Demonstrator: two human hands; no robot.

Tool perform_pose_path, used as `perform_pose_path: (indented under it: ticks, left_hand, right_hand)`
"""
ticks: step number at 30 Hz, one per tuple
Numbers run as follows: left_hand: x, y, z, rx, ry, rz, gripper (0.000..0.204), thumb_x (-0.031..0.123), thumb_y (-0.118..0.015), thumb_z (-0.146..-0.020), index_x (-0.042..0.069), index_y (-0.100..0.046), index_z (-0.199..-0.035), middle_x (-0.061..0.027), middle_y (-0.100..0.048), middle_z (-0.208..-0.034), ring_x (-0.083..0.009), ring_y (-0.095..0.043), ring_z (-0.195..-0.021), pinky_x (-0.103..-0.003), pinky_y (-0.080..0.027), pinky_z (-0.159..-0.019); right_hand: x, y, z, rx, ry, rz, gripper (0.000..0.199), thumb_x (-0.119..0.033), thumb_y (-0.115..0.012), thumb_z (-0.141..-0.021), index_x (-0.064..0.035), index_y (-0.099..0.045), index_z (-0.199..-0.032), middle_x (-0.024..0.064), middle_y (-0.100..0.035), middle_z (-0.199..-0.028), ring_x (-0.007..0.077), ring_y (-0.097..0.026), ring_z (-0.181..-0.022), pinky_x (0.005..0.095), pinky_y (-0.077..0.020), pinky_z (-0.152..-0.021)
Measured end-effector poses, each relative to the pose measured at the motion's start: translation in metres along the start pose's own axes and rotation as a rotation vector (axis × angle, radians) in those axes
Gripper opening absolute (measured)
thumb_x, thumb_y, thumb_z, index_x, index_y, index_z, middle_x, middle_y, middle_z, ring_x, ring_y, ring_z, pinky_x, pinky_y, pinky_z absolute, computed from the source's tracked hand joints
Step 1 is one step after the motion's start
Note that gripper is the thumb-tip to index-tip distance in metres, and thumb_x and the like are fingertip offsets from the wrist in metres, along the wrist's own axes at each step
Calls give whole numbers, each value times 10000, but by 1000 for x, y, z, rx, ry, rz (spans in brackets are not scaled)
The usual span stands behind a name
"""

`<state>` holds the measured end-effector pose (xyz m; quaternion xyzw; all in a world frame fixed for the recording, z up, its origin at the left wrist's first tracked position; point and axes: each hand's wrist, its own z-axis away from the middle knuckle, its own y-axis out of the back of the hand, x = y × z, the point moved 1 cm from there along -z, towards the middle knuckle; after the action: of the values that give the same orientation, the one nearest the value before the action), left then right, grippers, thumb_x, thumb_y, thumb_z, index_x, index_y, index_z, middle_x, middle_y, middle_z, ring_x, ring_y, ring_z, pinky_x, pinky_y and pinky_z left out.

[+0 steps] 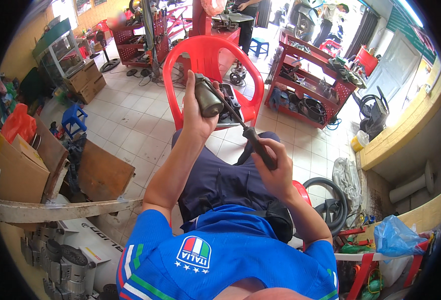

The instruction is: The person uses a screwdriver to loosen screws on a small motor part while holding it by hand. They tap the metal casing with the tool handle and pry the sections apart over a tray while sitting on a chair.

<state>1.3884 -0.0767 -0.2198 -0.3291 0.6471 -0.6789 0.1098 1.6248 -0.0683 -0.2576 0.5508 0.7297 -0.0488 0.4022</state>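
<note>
My left hand is wrapped round a dull metal cylinder, which looks like a small motor, and holds it up in front of the red plastic chair. A screwdriver with a black handle is gripped in my right hand. Its shaft slants up and to the left, across the cylinder's right side. The tip is near the cylinder's upper end, but I cannot tell whether it touches. Behind the cylinder, a dark tray-like thing with small parts lies on the chair seat, partly hidden.
A red tool cart stands ahead to the right, another at the far left. A blue stool, cardboard box and brown board are on the left. A black tyre lies near my right elbow. People stand in the background.
</note>
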Motion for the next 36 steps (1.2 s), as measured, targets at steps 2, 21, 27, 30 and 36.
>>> perform_pose_path:
  ticks: [2, 21, 27, 30, 36]
  left_hand:
    - [0, 0, 0, -12, -1, 3, 523, 415, -777, -851, 67, -507, -1134, -94, -563, -997, -196, -607, -934, -325, -569, -732]
    - [-4, 2, -2, -1, -34, -83, 467, 419, -756, -870, 65, -536, -1080, -87, -594, -920, -195, -627, -892, -312, -568, -694]
    - [-10, 13, -10, -86, 0, -39, 454, 427, -762, -855, 83, -566, -1077, -67, -609, -940, -182, -626, -871, -306, -549, -711]
    - [-3, 12, -9, -73, -44, -40, 459, 419, -761, -857, 87, -564, -1106, -72, -607, -953, -185, -621, -863, -303, -546, -722]
    - [-6, -1, 0, -41, -60, -64, 428, 404, -764, -862, 75, -567, -1052, -79, -607, -919, -178, -615, -835, -290, -539, -718]
  right_hand:
    - [1, -2, -2, 33, 89, 44, 396, -74, -712, -903, -38, -523, -1249, 154, -699, -998, 171, -692, -813, 290, -541, -709]
    - [-8, 4, -4, 24, 238, 279, 369, -96, -775, -827, -70, -642, -1170, 123, -645, -922, 282, -681, -716, 357, -548, -618]
    - [-3, 11, 3, -105, -299, -489, 315, -171, -513, -1020, 20, -525, -1270, 70, -597, -949, 83, -561, -682, 289, -492, -617]
    - [-18, 9, -10, -24, -519, -833, 392, -194, -542, -1016, -2, -453, -1346, 95, -530, -976, 70, -479, -625, 238, -422, -542]
    - [9, 11, -7, -199, -969, -1410, 480, -426, -487, -1021, -145, -473, -1410, 35, -527, -855, 67, -381, -548, 223, -314, -469]
